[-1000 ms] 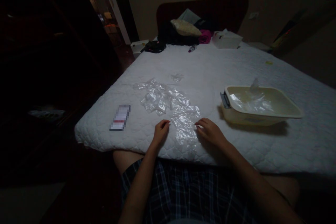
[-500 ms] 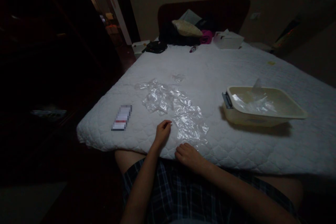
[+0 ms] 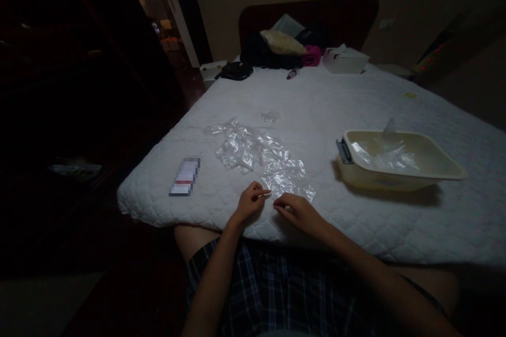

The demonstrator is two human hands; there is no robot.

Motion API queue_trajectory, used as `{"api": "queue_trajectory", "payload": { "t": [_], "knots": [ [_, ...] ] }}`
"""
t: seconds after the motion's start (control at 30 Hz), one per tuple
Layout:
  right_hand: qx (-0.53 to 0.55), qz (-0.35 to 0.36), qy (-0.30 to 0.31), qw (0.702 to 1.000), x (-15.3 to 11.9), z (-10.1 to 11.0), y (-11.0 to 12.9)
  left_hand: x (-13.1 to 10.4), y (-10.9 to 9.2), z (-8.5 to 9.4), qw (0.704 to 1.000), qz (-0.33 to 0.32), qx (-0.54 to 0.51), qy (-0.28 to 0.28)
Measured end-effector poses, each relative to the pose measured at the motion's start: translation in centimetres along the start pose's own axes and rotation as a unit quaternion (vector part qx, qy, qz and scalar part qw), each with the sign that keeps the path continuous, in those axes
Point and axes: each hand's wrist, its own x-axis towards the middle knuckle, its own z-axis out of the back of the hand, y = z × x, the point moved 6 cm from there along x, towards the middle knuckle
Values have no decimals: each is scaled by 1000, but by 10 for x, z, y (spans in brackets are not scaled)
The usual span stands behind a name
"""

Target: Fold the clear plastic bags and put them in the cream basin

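Note:
Several crumpled clear plastic bags (image 3: 239, 148) lie spread over the white quilted bed cover, and a flatter clear plastic bag (image 3: 290, 176) is nearest to me. My left hand (image 3: 251, 201) is at that bag's near left edge, index finger reaching forward and thumb close to it, apparently pinching the film. Just to its right, my right hand (image 3: 297, 211) is bent over the near edge, its thumb and fingertips drawn together on the film. The thin film between the hands is hard to make out, and my right hand covers part of it.
A pale plastic tub (image 3: 403, 181) with clear bags inside stands on the bed at right. A blurred-out phone-like object (image 3: 184, 176) lies at left. Pillows (image 3: 284, 42), a white box (image 3: 345, 60) and a dark bag (image 3: 236, 70) sit at the far end.
My right hand has moved up and away from me, and the near part of the flat bag no longer reaches as close to me. My left hand has shifted slightly right, index finger extended.

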Motion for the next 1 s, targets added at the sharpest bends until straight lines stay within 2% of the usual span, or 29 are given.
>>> {"api": "queue_trajectory", "payload": {
  "t": [0.2,0.5,0.87,1.0],
  "knots": [
    [100,-47,-32,993,12,20,-10,0,-8,-4,996,-5,83,30],
    [162,-142,-128,968,20,31,-57,0,-15,-5,995,-4,102,5],
    [98,-158,-160,969,16,32,-95,0,-18,-7,990,-14,142,-3],
    [34,-157,-137,977,15,30,-97,-1,-20,-7,989,-22,147,-7]
  ]
}}
